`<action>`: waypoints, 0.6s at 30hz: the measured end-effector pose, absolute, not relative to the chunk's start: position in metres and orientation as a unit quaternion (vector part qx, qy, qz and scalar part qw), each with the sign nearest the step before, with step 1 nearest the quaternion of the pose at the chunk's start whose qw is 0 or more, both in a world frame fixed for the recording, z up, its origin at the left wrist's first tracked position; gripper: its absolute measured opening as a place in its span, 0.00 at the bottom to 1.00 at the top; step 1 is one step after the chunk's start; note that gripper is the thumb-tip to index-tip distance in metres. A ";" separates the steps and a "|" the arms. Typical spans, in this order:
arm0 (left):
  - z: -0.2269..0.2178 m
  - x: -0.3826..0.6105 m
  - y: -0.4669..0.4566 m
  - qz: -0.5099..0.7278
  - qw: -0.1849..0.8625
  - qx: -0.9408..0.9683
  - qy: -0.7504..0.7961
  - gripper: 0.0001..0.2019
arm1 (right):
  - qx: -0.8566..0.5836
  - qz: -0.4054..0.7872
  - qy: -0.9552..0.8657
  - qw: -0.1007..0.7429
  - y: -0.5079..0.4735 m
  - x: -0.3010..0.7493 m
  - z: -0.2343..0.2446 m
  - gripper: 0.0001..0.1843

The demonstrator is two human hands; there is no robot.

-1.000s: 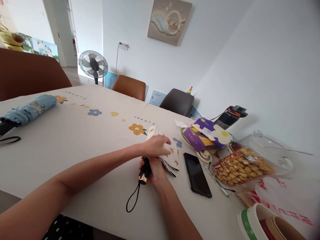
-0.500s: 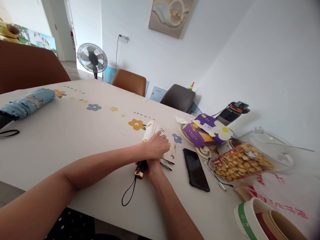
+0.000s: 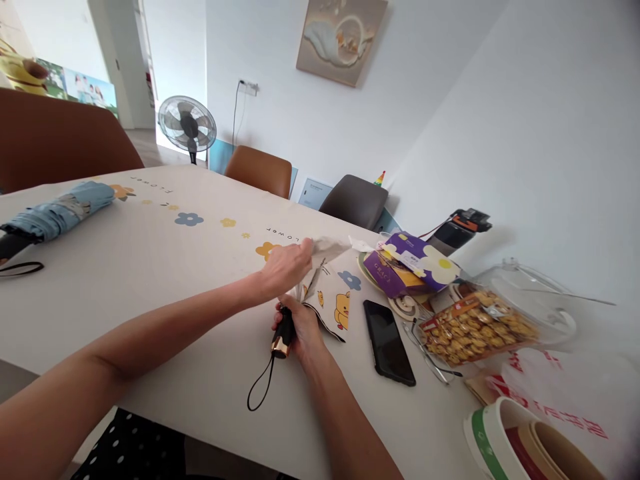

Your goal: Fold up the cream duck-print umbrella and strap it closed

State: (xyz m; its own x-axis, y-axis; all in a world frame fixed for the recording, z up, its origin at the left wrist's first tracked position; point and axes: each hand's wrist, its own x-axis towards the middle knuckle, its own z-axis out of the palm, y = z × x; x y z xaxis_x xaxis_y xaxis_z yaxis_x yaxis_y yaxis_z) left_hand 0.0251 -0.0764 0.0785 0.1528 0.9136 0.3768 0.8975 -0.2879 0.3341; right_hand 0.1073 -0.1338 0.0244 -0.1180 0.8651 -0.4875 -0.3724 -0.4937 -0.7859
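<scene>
A folding umbrella (image 3: 342, 308) with a cream canopy and yellow cartoon print lies low over the table, its black handle with a copper-coloured end towards me. My right hand (image 3: 304, 327) is closed around the umbrella where handle meets canopy. Above it, my left hand (image 3: 289, 267) pinches a fold of the canopy, though its fingertips are partly hidden. Loose canopy cloth fans out to the right of both hands, and the part beyond my left fingers is blurred. A black wrist loop hangs from the handle's end.
At the far left lies a folded blue umbrella (image 3: 65, 210). On the right are a black phone (image 3: 389, 341), glasses (image 3: 433, 357), a purple box (image 3: 395, 270), a dark bottle (image 3: 453, 233), a clear tub of snacks (image 3: 475, 327) and a paper-cored roll (image 3: 500, 433). Chairs stand beyond the table.
My left hand has moved from over the canopy to its upper left. A canopy panel has spread out to the right. My right hand stays on the umbrella; the view has shifted slightly.
</scene>
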 end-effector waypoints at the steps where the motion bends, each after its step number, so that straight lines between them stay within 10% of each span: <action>1: 0.079 0.018 -0.075 0.283 0.036 0.744 0.605 0.02 | -0.498 0.707 -0.242 0.441 -0.134 0.108 0.025 0.09; 10: 0.065 -0.031 -0.087 0.551 0.548 0.390 0.495 0.06 | -0.471 0.740 -0.203 0.436 -0.134 0.114 0.035 0.21; 18: 0.035 -0.059 -0.089 0.526 0.627 0.283 0.500 0.07 | -0.492 0.724 -0.190 0.445 -0.131 0.118 0.036 0.19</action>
